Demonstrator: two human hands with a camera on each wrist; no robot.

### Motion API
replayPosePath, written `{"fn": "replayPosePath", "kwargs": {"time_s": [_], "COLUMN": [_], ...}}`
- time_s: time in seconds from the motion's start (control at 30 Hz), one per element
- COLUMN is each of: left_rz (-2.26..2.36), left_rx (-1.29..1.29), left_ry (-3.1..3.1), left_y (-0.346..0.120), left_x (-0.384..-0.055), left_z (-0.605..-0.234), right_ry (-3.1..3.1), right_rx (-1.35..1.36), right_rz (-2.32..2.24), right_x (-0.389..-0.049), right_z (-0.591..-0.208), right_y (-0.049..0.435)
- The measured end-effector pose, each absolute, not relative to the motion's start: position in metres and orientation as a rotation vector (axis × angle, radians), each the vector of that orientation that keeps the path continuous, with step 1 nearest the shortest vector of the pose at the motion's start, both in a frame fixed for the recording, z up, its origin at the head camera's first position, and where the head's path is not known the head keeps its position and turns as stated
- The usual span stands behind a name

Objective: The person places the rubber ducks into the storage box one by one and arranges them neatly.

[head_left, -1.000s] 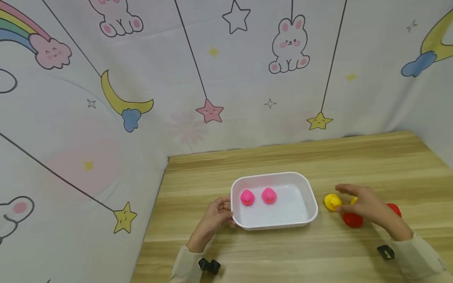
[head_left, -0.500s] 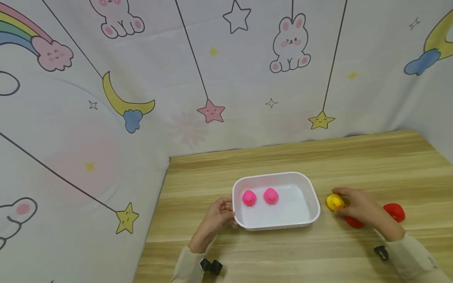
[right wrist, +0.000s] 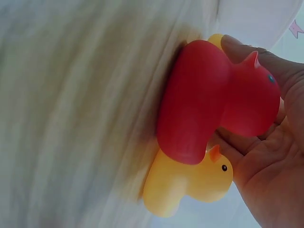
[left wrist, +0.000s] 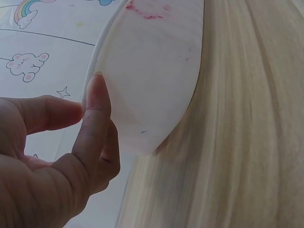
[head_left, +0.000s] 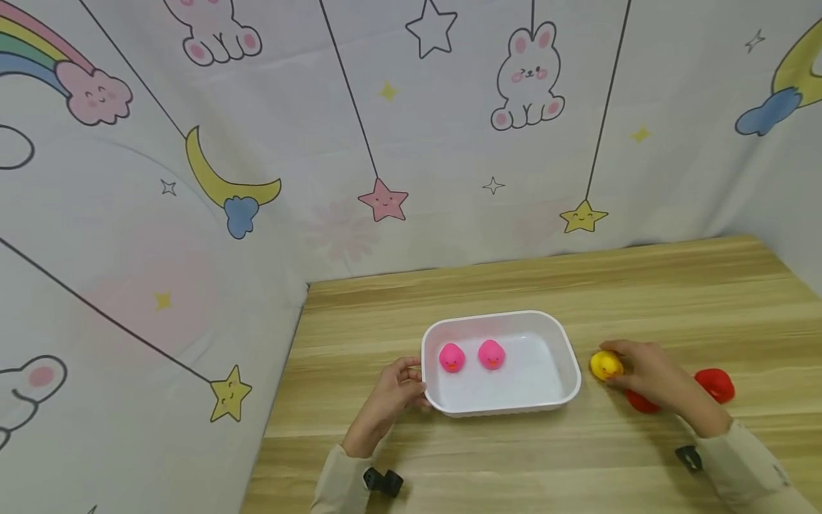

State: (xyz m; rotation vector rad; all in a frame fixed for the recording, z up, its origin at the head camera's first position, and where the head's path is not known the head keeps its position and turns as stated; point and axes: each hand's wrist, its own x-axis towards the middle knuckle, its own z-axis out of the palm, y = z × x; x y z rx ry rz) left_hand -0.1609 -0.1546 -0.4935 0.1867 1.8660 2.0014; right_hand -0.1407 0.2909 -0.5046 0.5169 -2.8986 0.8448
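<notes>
One narrow gap, tray edge (head_left: 576, 374) to yellow duck (head_left: 605, 365) in right grip (head_left: 650, 373)

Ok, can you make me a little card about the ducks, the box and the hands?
White box: on the wooden table
Inside it: two pink ducks
Left hand: holds the box's left end
Right hand: pinches a yellow duck
By that hand: a red duck and a second yellow duck
Near the right wrist: another red toy, partly covered
</notes>
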Motion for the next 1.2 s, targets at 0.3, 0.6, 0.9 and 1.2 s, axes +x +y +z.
{"fn": "replayPosePath", "kwargs": {"time_s": [0.3,0.6,0.9,1.2], "left_rz": [2.001,2.004,1.997,2.008], "left_rx": [0.158,0.154,0.149,0.156], "left_ry": [1.882,1.882,1.891,1.879], "left_y": [-0.155,-0.155,-0.154,-0.155], "left_x": [-0.162,-0.160,-0.159,-0.160], "left_z": [-0.493,-0.490,-0.489,-0.491], "right_ry": [-2.919,-2.878,-2.893,-2.843], "right_rx": [0.473,0.473,0.418,0.463], "right_rz": [0.999,1.050,1.202,1.191], "right_x": [-0.139,-0.138,-0.136,-0.138], "right_z": [-0.491,-0.477,-0.468,-0.458], "right_y": [0.295,0.295,0.289,0.283]}}
